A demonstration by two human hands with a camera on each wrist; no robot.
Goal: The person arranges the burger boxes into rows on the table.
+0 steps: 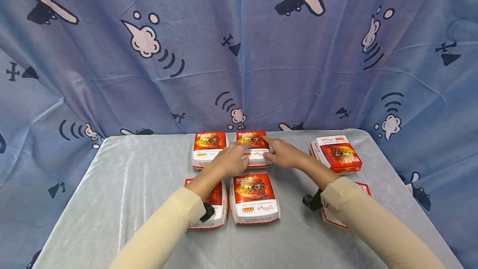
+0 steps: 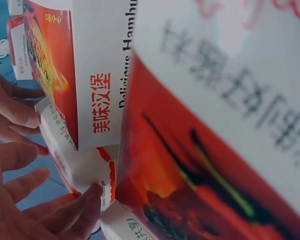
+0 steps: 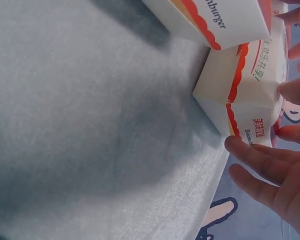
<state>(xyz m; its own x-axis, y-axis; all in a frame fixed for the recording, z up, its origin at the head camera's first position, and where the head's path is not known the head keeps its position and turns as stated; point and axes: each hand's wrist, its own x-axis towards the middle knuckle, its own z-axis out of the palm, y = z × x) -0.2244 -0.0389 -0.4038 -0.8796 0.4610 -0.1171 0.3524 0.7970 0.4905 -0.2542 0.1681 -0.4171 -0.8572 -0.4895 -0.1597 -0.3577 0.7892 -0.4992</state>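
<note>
A red and white hamburger box [image 1: 257, 153] lies at the back middle of the table between both hands. My left hand [image 1: 228, 160] reaches over its left side, fingers near the top and left edge. From the right, my right hand [image 1: 286, 153] touches the box, index finger toward the far corner and thumb at the near one. In the right wrist view the right fingertips [image 3: 235, 145] rest along the side of the box [image 3: 260, 100], fairly straight. The left wrist view shows the left fingers [image 2: 65, 215] extended beside the box [image 2: 72, 160].
Just left stands another hamburger box [image 1: 210, 142]. Nearer are a front middle box [image 1: 254, 196] and a front left box [image 1: 218, 215], partly under the left forearm. At right sit a back box [image 1: 339, 155] and one [image 1: 332, 218] mostly hidden by a sleeve. A patterned curtain [image 1: 209, 53] hangs behind.
</note>
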